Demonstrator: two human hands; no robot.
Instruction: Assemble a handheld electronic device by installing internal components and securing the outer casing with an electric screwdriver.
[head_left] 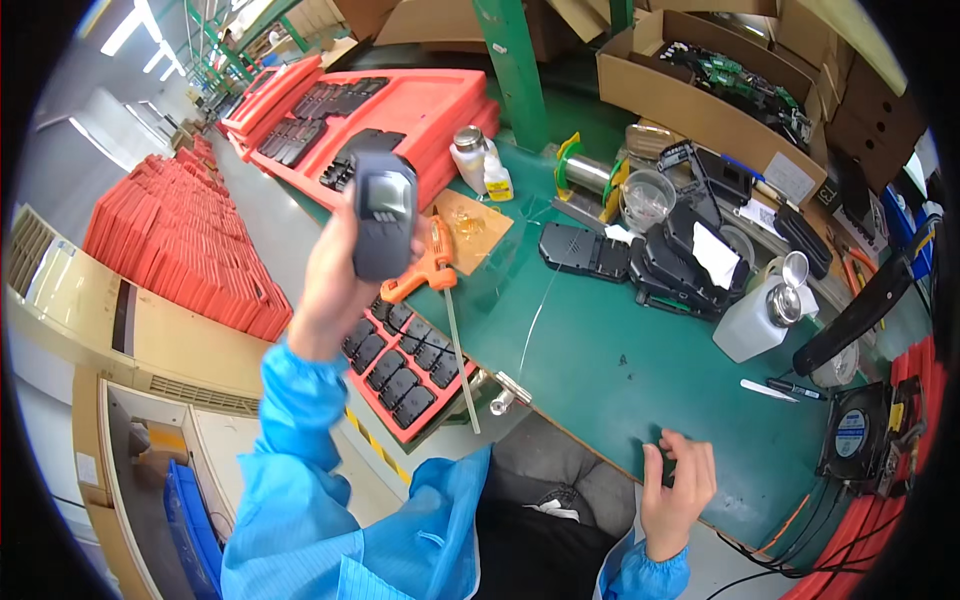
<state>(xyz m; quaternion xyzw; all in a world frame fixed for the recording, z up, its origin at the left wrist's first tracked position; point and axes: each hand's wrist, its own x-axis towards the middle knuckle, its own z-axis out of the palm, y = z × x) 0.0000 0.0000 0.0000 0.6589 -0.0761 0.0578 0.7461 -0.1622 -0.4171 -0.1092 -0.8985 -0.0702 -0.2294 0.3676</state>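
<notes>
Raised at the left, my left hand (328,275) is closed round a dark grey handheld device (385,225) with a small glossy screen. Just behind it lies an orange glue gun (437,265), its pale glue stick pointing toward me. Below the device, a red foam tray (408,433) holds several black plastic parts (392,380). My right hand (677,492) is at the near edge of the green work table (600,370). Its thumb and slightly bent fingers are apart, with nothing in them.
Black device housings (585,252) lie mid-table, with a solder wire spool (592,175) behind. At right are a white pump bottle (757,320), tweezers (768,391) and a fan (852,437) with loose cables. A cardboard box (690,122) of circuit boards stands far right; stacked red trays (440,110) far left.
</notes>
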